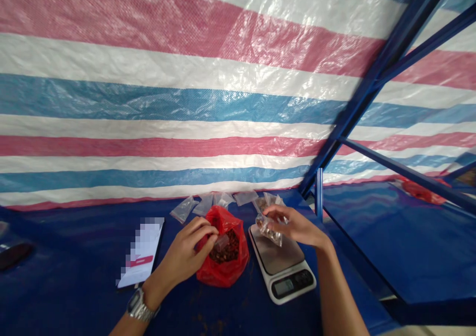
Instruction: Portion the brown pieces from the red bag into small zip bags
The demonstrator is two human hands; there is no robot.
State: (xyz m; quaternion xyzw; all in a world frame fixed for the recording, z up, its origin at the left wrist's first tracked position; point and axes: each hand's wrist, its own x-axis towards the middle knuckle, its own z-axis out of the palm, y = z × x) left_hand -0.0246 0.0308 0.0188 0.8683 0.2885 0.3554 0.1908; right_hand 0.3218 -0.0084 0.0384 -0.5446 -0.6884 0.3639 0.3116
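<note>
My left hand (195, 244) reaches over the left rim of a red plastic bag (223, 276). Its thumb and fingers are pinched at the upper end of a small clear plastic piece (222, 242), whose kind I cannot make out. Small dark brown pieces (228, 251) lie inside the red bag. My right hand (292, 224) grips a small clear plastic bag (271, 234) with brownish contents. It is above the steel plate of a white digital scale (280, 256), and whether the bag touches the plate I cannot tell. The scale's display digits are too blurred to read.
Several small clear bags (184, 209) lie along the back of the blue surface (178, 301). A phone (143, 254) with a lit screen is at the left. Blue metal bars (357, 102) and a striped tarp (167, 147) stand behind. Another red bag (422, 189) lies at far right.
</note>
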